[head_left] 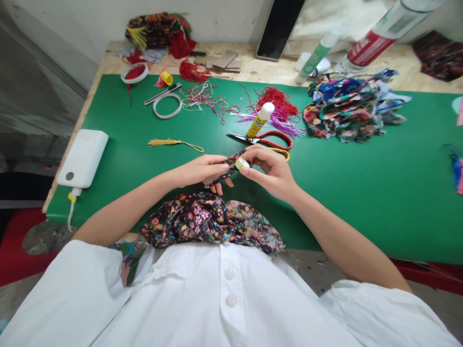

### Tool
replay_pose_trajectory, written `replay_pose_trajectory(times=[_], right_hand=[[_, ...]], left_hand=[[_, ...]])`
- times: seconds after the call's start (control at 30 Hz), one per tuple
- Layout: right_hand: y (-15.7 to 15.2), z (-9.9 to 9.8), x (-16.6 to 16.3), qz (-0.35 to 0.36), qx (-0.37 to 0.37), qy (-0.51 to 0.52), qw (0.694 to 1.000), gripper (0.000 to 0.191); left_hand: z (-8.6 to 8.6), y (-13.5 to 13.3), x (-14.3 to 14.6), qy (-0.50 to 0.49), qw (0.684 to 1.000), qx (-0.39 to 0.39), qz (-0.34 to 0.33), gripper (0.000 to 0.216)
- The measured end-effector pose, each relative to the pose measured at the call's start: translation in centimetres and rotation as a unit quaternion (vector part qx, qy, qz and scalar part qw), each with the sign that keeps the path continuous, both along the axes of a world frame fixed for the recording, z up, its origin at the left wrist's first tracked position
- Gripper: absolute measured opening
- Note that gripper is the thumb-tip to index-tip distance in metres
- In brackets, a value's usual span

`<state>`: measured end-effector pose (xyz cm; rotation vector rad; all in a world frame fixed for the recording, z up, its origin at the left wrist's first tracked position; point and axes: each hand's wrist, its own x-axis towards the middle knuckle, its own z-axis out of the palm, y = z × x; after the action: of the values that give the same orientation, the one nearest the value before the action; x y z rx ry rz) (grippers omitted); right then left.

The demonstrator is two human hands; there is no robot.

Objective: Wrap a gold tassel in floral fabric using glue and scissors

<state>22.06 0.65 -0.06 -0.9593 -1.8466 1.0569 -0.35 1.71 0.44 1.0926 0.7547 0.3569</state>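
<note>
My left hand [202, 171] pinches a narrow strip of dark floral fabric [231, 164] over the green mat [361, 183]. My right hand [271, 171] is closed round a glue stick [241, 163], whose pale tip presses on the strip. Both hands are close together just above a bunched pile of dark floral cloth [213, 221] at the table's near edge. A second glue stick [260, 119] with a white cap stands right behind my hands. Red-handled scissors [264, 140] lie beside it.
A heap of coloured fabric scraps [347, 108] lies at the right, red and purple threads [278, 108] in the middle, a yellow tassel [173, 142], a tape ring [167, 105] and a white power bank [83, 158] at the left. Bottles [376, 43] and a phone [278, 26] stand at the back.
</note>
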Motion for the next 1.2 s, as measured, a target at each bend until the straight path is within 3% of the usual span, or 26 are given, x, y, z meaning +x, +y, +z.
replay_pose_trajectory(times=[0.17,0.3,0.43,0.63,0.9,1.2], right_hand=[[-0.2,0.0,-0.3,0.049,0.058,-0.017,0.997,0.029],[0.0,-0.1,-0.2,-0.007,0.136,-0.022,0.991,0.02],[0.2,-0.1,0.1,-0.079,0.255,-0.042,0.963,0.015],[-0.4,-0.5,-0.3,-0.074,0.356,-0.101,0.926,0.02],[-0.5,-1.3,-0.7,-0.074,0.326,-0.104,0.937,0.023],[-0.7,-1.0,-0.8,-0.067,0.275,-0.091,0.955,0.019]], left_hand=[[0.2,-0.2,0.2,0.003,0.999,0.032,-0.021,0.048],[0.4,-0.1,0.2,0.015,0.996,0.091,0.015,0.046],[0.3,-0.1,0.5,0.002,0.993,0.084,0.079,0.047],[-0.2,-0.2,0.6,-0.021,0.991,0.1,0.088,0.044],[-0.1,-0.5,0.9,-0.005,0.982,0.166,0.095,0.039],[0.1,-0.8,1.0,0.017,0.977,0.177,0.114,0.038]])
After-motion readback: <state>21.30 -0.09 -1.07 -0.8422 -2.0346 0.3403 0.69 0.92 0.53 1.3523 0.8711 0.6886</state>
